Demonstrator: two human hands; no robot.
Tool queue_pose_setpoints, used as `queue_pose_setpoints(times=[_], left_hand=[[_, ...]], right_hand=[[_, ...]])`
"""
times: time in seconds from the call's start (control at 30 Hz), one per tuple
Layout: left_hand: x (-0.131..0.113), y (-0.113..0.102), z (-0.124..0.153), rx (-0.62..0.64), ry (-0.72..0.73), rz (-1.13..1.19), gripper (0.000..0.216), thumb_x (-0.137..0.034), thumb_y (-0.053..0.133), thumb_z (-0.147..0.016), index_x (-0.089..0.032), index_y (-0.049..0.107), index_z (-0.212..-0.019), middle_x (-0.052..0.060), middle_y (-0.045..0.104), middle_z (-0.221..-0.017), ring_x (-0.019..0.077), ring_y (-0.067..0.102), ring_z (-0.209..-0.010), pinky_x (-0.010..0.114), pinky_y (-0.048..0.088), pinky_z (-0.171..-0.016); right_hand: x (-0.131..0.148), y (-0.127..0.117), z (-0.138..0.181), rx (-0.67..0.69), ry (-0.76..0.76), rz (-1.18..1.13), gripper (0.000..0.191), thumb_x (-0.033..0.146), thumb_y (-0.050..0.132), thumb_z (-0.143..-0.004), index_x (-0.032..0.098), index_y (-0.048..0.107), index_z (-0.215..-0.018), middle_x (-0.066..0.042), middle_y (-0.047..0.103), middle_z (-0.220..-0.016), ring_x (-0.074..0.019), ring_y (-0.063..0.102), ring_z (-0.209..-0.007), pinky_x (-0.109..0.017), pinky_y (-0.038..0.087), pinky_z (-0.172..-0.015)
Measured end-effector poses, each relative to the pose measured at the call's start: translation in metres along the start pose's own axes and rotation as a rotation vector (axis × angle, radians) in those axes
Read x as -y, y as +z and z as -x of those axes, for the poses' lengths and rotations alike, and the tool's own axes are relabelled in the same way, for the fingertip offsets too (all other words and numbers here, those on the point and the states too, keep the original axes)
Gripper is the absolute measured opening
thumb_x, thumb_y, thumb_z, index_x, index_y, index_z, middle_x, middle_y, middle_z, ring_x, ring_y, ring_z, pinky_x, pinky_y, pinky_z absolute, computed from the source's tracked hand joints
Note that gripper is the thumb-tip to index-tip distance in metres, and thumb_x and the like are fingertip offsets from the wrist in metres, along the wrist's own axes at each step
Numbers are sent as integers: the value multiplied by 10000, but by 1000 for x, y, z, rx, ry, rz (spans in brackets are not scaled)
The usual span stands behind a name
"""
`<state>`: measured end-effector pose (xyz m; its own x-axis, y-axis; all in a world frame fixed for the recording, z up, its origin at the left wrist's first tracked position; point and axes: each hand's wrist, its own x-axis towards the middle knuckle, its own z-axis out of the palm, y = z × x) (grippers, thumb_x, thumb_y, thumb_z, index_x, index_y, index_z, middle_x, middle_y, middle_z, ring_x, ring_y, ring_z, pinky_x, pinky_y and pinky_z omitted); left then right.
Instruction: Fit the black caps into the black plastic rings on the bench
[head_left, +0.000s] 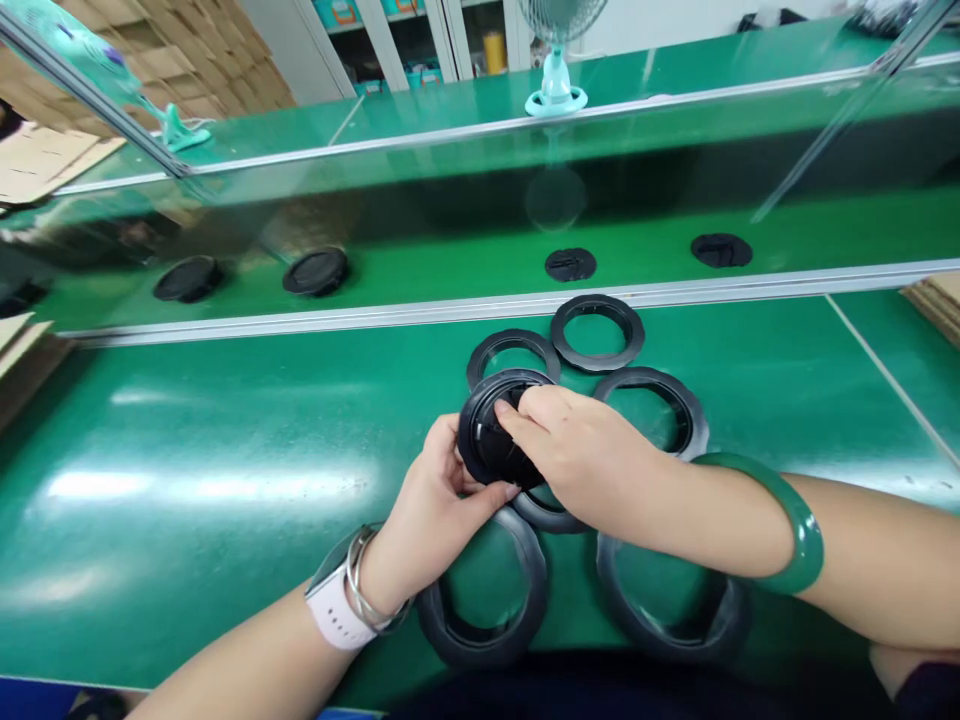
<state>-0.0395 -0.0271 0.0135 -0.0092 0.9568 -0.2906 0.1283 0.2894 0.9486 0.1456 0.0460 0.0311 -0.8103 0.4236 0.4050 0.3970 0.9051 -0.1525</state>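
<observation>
My left hand (442, 500) grips the rim of a round black plastic part (487, 440), its thumb along the near edge. This part is a ring with a dark disc inside it, tilted up above the table. From the right, my right hand (562, 430) reaches over it with curled fingers pressed on the disc; the fingertips are partly hidden. Around and under my hands lie several loose black rings, among them a near left ring (536, 590), a near right ring (615, 590) and a far ring (634, 325).
A green conveyor belt (450, 270) behind a metal rail (337, 322) carries black discs (570, 264) and thicker round parts (315, 272). Cardboard stacks stand at the left (30, 370) and right edges (937, 305). A small fan (556, 85) stands beyond the clear panel.
</observation>
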Motion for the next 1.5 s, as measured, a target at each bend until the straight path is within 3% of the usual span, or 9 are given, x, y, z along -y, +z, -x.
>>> queue_pose_setpoints(times=[0.1, 0.2, 0.33, 0.47, 0.73, 0.93, 1.27, 1.4, 1.5], left_hand=[[-1, 1, 1, -16, 24, 90, 595, -222, 834, -715, -242, 417, -1138, -20, 633, -975, 130, 662, -822, 227, 573, -678], [-2, 1, 2, -78, 66, 156, 670, -205, 858, -692, -261, 401, -1178, -7, 630, -1104, 140, 676, -920, 235, 586, -751], [2, 0, 5, -68, 105, 163, 824, -229, 887, -660, -289, 364, -1294, 39, 595, -1279, 208, 656, -1113, 292, 588, -873], [7, -1, 10, 9, 159, 152, 856, -291, 849, -724, -320, 327, -1403, 52, 535, -1404, 249, 574, -1263, 341, 534, -1004], [2, 2, 16, -62, 164, -49, 615, -394, 722, -862, -296, 376, -1362, 45, 553, -1337, 222, 550, -1226, 350, 457, -1049], [-4, -4, 9, -127, 163, -97, 374, -465, 574, -947, -253, 490, -1243, 35, 611, -1175, 196, 570, -1090, 308, 474, -951], [1, -7, 10, -165, 72, 66, 397, -477, 544, -942, -273, 509, -1281, 54, 575, -1345, 258, 569, -1190, 336, 539, -864], [-10, -23, 4, -146, 46, 229, 475, -493, 586, -914, -263, 483, -1316, 78, 539, -1411, 277, 597, -1169, 332, 584, -775], [-34, -48, -17, -168, 127, 258, 532, -490, 649, -880, -216, 463, -1295, 115, 574, -1358, 287, 630, -1133, 367, 603, -791]], right_hand=[[-5, -8, -4, -202, 39, -50, 251, 131, 506, -960, 54, 680, -1123, -147, 586, -957, -279, 530, -911, -463, 494, -840], [-12, -10, -6, -421, 286, -296, 284, 259, 571, -991, 141, 627, -1243, -141, 569, -1163, -277, 528, -1061, -477, 465, -948], [-17, 3, -8, -247, 573, -772, 194, 221, 602, -944, 191, 640, -1132, -60, 608, -1058, -205, 578, -956, -389, 495, -885], [-14, 13, -8, -220, 696, -969, 144, 252, 677, -864, 192, 628, -986, -30, 614, -980, -205, 579, -939, -374, 480, -863], [-10, 13, -9, -263, 760, -1056, 198, 269, 718, -773, 203, 549, -853, -2, 588, -873, -199, 574, -843, -341, 479, -762], [-9, -1, -11, 55, 711, -1196, 431, 249, 838, -707, 218, 604, -1068, -1, 657, -1034, -227, 621, -977, -355, 505, -839], [-6, 15, -25, -10, 747, -1033, 396, 105, 850, -658, 187, 629, -976, -7, 690, -977, -225, 645, -929, -372, 517, -868], [-36, 12, -56, 131, 539, -1137, 465, 280, 896, -671, 169, 656, -1054, -42, 698, -1032, -232, 650, -964, -365, 540, -887], [-92, 6, -87, 319, 484, -1150, 454, 478, 725, -888, 149, 662, -1194, -84, 710, -1031, -206, 682, -891, -312, 576, -776]])
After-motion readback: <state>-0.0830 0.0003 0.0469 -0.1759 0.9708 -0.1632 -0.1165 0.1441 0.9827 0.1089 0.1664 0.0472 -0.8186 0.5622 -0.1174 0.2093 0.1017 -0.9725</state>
